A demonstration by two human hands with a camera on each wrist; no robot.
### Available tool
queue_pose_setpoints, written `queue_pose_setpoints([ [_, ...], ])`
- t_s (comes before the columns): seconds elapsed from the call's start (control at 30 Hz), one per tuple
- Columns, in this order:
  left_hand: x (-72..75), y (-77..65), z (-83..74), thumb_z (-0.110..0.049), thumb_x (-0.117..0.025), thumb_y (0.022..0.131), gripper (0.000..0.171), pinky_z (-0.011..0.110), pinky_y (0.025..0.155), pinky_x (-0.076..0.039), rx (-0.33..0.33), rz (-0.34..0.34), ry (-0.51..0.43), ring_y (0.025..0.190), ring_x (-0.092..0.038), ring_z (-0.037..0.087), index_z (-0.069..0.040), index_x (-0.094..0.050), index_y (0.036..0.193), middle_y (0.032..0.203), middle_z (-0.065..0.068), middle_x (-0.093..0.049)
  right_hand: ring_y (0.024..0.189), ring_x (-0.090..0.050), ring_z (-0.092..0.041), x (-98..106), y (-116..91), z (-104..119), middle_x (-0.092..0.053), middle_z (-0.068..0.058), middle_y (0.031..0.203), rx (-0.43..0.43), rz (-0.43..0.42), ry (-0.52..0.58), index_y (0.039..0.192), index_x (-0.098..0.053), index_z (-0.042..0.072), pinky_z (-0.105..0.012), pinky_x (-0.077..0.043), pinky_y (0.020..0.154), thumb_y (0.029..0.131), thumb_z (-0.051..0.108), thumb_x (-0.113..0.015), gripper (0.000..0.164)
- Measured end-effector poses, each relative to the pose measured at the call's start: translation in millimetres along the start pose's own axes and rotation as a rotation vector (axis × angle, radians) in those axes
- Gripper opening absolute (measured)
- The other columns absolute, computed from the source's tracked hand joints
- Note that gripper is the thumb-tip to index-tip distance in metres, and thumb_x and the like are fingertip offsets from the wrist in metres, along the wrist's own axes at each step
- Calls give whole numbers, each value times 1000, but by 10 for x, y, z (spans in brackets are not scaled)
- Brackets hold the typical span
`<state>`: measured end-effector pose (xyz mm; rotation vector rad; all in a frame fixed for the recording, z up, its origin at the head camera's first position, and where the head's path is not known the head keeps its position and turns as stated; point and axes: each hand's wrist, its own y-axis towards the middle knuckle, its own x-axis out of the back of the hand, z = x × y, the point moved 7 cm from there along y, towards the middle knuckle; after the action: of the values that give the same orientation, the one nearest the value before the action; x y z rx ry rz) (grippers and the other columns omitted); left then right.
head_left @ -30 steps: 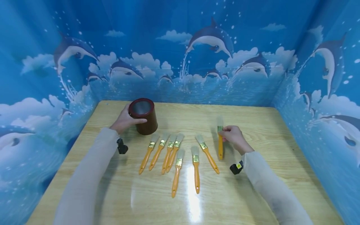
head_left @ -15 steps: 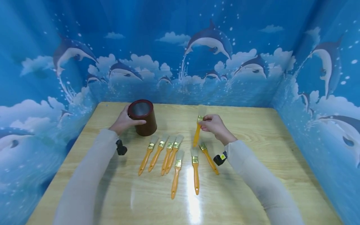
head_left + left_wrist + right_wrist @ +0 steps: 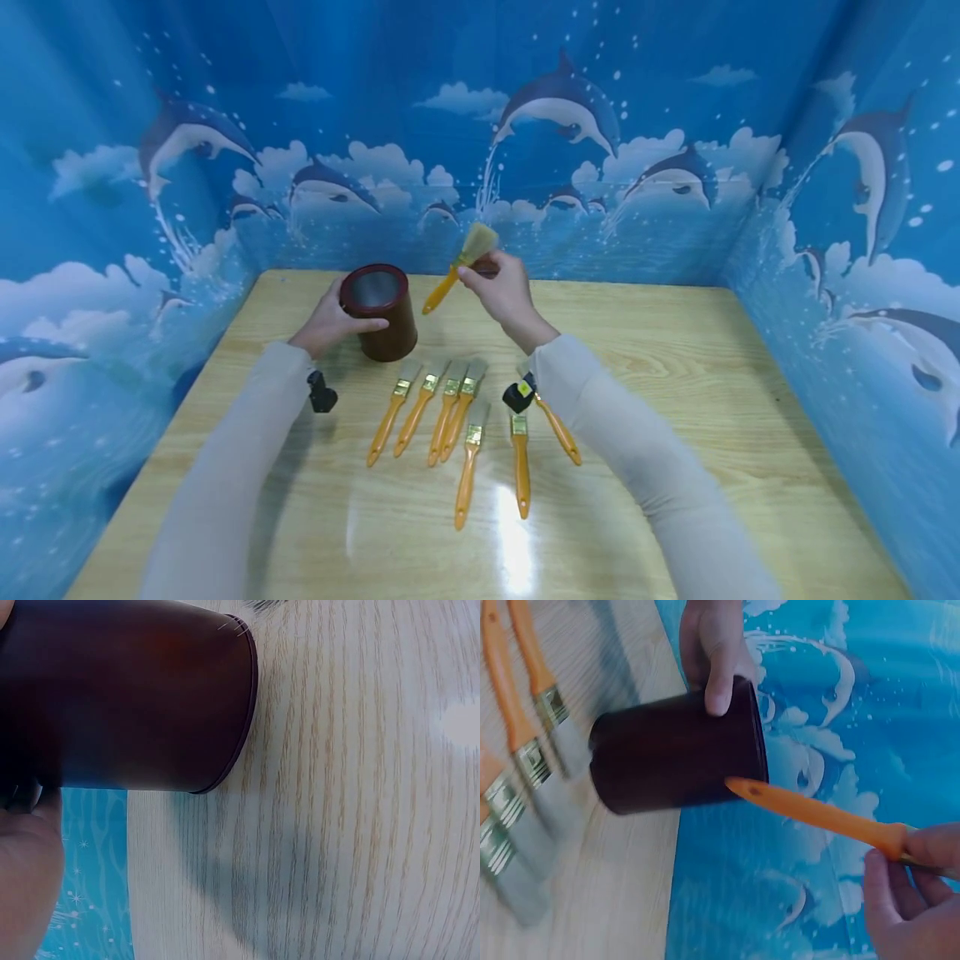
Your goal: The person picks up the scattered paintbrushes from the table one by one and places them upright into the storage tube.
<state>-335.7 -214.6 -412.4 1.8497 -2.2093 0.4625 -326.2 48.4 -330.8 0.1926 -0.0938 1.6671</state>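
Observation:
A dark red-brown cylindrical holder (image 3: 393, 333) stands upright on the table at the back left, its open mouth facing up. My left hand (image 3: 330, 323) grips its upper side, the thumb lying across the front; in the left wrist view the holder's smooth wall (image 3: 127, 697) fills the upper left. My right hand (image 3: 504, 292) pinches a paintbrush (image 3: 442, 288) near its metal band, raised above the table to the right of the holder. Its bristles point up and its orange handle slants down to the left. In the right wrist view the handle's tip (image 3: 746, 787) overlaps the holder's rim.
Several more paintbrushes (image 3: 386, 427) with orange handles lie on the wooden table (image 3: 360, 533) in front of the holder, bristles toward the back. One brush (image 3: 558, 432) is partly covered by my right sleeve. A blue dolphin-print curtain (image 3: 465, 133) borders the table at the back and sides.
My right hand has lifted the paintbrush off the table's right side and carried it left and up toward the holder, tilting it. The left hand and the holder have stayed put.

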Motion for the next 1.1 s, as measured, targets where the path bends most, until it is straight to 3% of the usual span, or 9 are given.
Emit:
queue_pose_setpoints([
  [0.1, -19, -98, -130, -19, -79, 80, 97, 57, 108, -31, -1, 2, 5, 137, -29, 36, -6, -15, 151, 151, 18, -26, 101, -63, -18, -153, 45, 125, -67, -9, 108, 83, -20, -21, 114, -67, 6, -28, -54, 86, 92, 15, -65, 24],
  [0.17, -21, -103, -138, -19, -79, 80, 96, 57, 109, -31, -1, 0, 9, 137, -29, 36, -5, -16, 151, 151, 19, -27, 100, -63, -16, -248, 66, 175, -68, -7, 108, 111, -25, -30, 114, -67, 6, -26, -53, 86, 92, 17, -66, 24],
  [0.4, 24, 139, 169, -29, -84, 75, 103, 55, 108, -33, -14, -18, 8, 136, -33, 32, -12, -17, 152, 151, 13, -29, 96, -64, -14, -441, 108, 360, -69, -5, 107, 219, -58, -36, 116, -67, 7, -24, -53, 85, 93, 19, -65, 26],
  [0.53, 1, 72, 53, -27, -82, 77, 102, 56, 108, -32, -17, -6, 16, 135, -32, 35, -8, -15, 152, 151, 17, -28, 95, -64, -14, -527, 129, 429, -69, -5, 106, 266, -50, -66, 113, -67, 7, -22, -53, 84, 93, 18, -64, 23],
  [0.7, -10, 1, -50, -21, -80, 79, 96, 55, 108, -33, -22, 1, -2, 134, -33, 36, -5, -17, 150, 149, 20, -30, 95, -64, -13, -634, 144, 378, -69, -5, 107, 244, -8, -157, 114, -67, 7, -20, -52, 82, 94, 17, -63, 23],
  [0.93, 16, 136, 145, -26, -82, 77, 99, 53, 107, -34, -44, -5, 6, 134, -35, 33, -10, -18, 151, 149, 16, -30, 93, -65, -13, -694, 147, 282, -70, -5, 106, 226, 23, -227, 116, -68, 8, -23, -53, 80, 94, 19, -63, 25],
  [1.1, 18, 153, 181, -27, -83, 76, 98, 53, 108, -33, -63, -20, -1, 134, -35, 30, -12, -21, 150, 148, 13, -32, 99, -64, -10, -669, 139, 181, -69, -2, 114, 205, 70, -197, 122, -67, 12, -23, -53, 84, 96, 20, -61, 28],
])
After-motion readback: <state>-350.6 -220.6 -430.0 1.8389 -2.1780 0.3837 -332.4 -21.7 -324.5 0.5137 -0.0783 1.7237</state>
